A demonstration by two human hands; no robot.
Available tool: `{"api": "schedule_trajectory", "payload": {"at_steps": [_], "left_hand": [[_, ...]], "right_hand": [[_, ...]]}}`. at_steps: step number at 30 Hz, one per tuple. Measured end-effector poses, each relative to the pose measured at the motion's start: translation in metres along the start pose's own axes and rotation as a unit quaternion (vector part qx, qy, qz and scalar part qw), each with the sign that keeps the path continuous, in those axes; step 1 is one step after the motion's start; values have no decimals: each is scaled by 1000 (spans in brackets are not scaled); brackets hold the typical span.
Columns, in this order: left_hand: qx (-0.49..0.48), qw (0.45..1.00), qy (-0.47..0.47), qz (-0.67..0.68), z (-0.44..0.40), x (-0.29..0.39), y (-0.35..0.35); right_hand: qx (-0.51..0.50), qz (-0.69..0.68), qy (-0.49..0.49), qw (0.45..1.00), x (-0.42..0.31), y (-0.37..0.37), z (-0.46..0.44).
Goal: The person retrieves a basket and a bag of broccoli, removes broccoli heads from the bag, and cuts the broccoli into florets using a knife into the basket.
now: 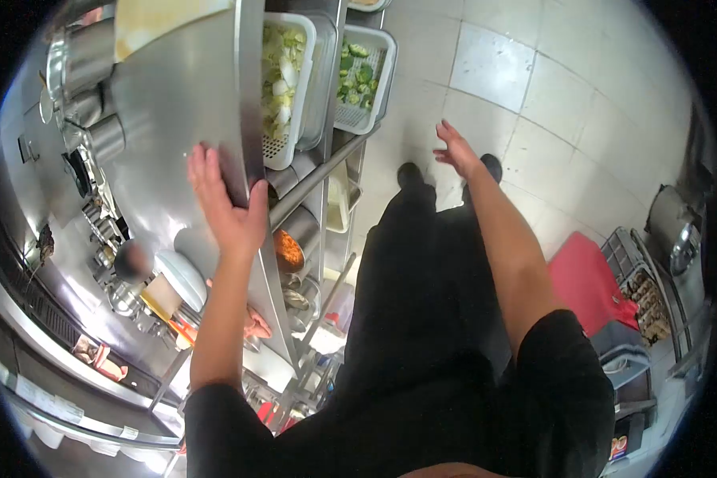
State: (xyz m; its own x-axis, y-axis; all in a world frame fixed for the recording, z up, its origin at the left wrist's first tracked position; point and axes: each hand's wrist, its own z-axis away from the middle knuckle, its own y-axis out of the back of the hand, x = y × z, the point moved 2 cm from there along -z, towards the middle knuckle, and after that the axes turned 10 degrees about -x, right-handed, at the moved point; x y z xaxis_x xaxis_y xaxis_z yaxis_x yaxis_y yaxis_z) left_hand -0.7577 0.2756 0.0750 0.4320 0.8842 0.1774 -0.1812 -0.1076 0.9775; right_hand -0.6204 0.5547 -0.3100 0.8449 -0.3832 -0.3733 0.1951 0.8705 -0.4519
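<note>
I am looking down at my own two arms in a kitchen. At ten o'clock from the centre, my left hand (pixel 233 213) is lying on the edge of a steel counter (pixel 163 99), which is running along my left from nine to eleven o'clock. Its fingers are stretching across the top, close together, while the thumb is pointing apart along the rim. At half past one, my right hand (pixel 456 151) is hanging in the air above the tiled floor (pixel 562 95), its fingers bending a little and standing loosely apart.

Below the counter's edge, a white tray of chopped cabbage (pixel 285 84) is sitting at eleven o'clock. Just beside it, at twelve, another tray is holding broccoli (pixel 358 78). At nine o'clock, close in, a pot is holding something orange (pixel 288 249); I cannot tell what. Metal pots (pixel 103 137) are standing at ten o'clock, farther out.

Another person's hand (pixel 256 323) is showing at eight o'clock. Just past three, something red (pixel 585 279) is lying near a crate (pixel 620 253).
</note>
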Motion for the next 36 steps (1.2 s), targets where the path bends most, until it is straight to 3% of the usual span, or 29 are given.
{"api": "schedule_trajectory", "payload": {"at_steps": [8,12,14,17,18,20,23,24,26,28,30,31,33,34,36], "left_hand": [[5,993,51,105,5,-15,-20],[47,989,116,85,29,-17,-21],[60,992,111,-8,50,-25,-8],[64,991,114,7,48,-24,-13],[33,998,61,-11,48,-25,-11],[69,989,129,-12,51,-22,-9],[125,979,155,44,45,-21,-16],[113,982,136,63,44,-20,-19],[88,989,98,66,40,-13,-23],[62,996,58,25,34,-5,-25],[54,989,-133,-46,27,-14,-22],[4,970,-202,-132,20,-4,-20],[-49,954,-228,-187,18,11,-12],[-29,954,-251,-159,16,16,-17],[-105,974,-192,-60,15,38,-30]], "right_hand": [[-22,-8,20,1000,4,-16,-202],[11,-25,144,989,38,-14,-315],[0,-41,200,979,22,-30,-322],[57,2,163,985,26,-32,-349],[85,59,179,978,31,-28,-358],[140,174,211,951,40,-20,-377],[119,219,183,951,75,29,-381],[108,196,152,963,72,38,-365],[67,23,21,997,71,54,-319],[75,-8,32,997,75,63,-291],[83,-26,37,995,84,71,-281],[91,-28,38,995,90,80,-277],[78,-11,15,997,90,92,-253],[73,-28,16,997,92,94,-243],[64,-63,22,996,97,107,-228]]}}
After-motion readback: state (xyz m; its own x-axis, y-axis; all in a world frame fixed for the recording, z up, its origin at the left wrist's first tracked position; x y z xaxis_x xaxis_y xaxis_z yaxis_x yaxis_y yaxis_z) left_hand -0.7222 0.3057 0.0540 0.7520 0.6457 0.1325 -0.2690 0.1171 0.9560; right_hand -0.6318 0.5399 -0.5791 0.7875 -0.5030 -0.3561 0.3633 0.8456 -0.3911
